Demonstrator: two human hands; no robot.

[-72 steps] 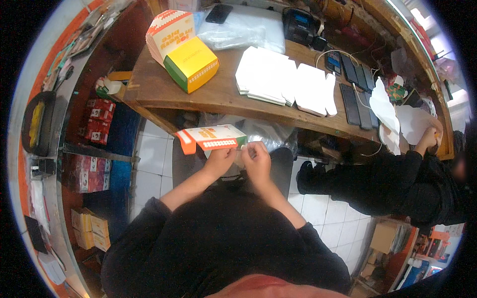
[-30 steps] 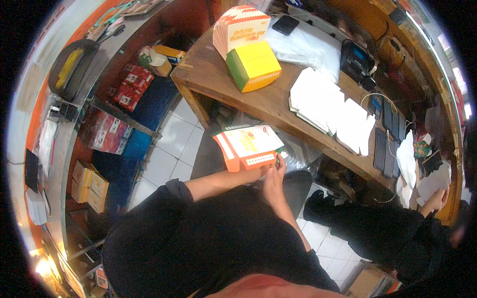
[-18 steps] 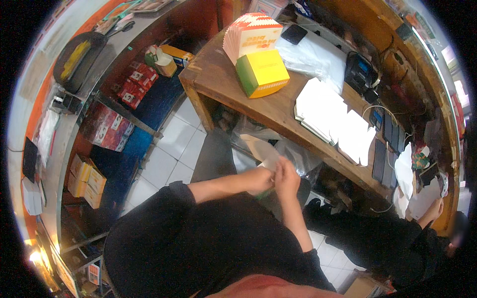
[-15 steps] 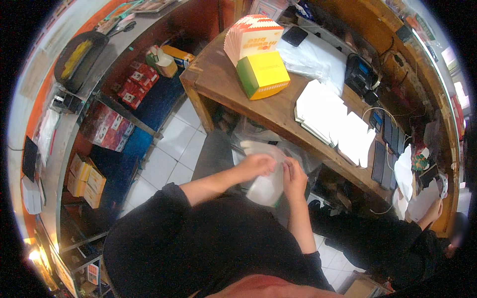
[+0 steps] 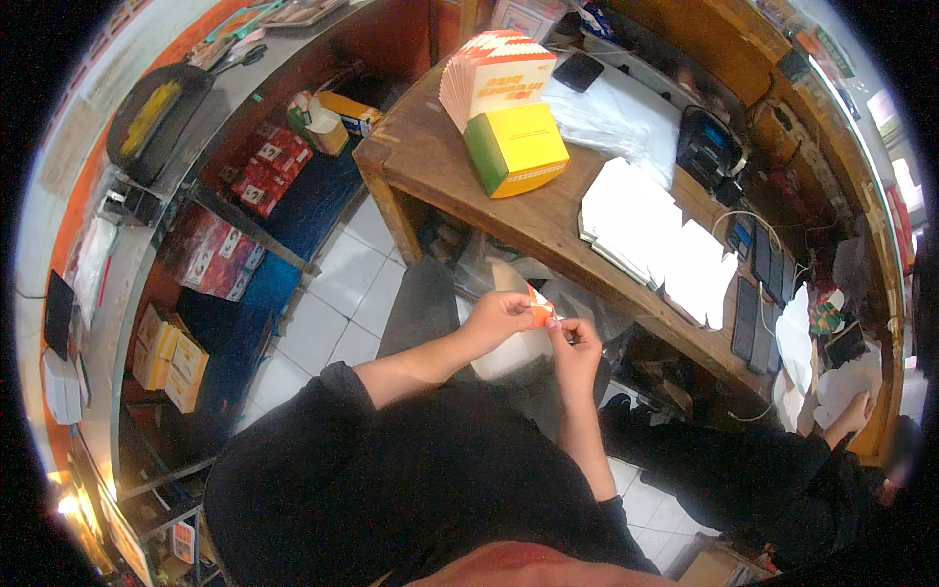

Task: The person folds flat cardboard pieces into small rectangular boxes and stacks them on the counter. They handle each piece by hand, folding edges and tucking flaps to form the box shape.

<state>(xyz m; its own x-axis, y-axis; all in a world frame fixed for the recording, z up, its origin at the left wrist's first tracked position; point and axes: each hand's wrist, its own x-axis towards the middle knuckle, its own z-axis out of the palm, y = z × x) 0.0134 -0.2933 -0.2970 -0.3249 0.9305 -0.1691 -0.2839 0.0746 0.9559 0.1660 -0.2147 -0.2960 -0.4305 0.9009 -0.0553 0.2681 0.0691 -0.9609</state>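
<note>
Above my lap, both hands pinch a white-and-orange card piece (image 5: 513, 359). My left hand (image 5: 497, 321) has thumb and fingers closed at its orange part. Close beside it, my right hand (image 5: 577, 346) pinches the right edge of that orange part, fingertips together. The card's white face hangs below the hands, and its far side is partly hidden by my left hand. On the table ahead, a stack of white cut card sheets (image 5: 631, 223) lies flat. A fanned row of orange-and-white folded card packets (image 5: 506, 78) stands behind a yellow-and-green box (image 5: 518, 150).
The wooden table (image 5: 430, 147) runs diagonally ahead, its edge just beyond my hands. Several dark phones (image 5: 748, 318) and cables lie toward its right end. At right, another person's hand (image 5: 853, 419) holds white card. Left, a shelf holds red packs (image 5: 269, 166).
The card has been turned or folded, so an orange part now shows between my fingers. My left hand has shifted slightly left, and my hands are less blurred.
</note>
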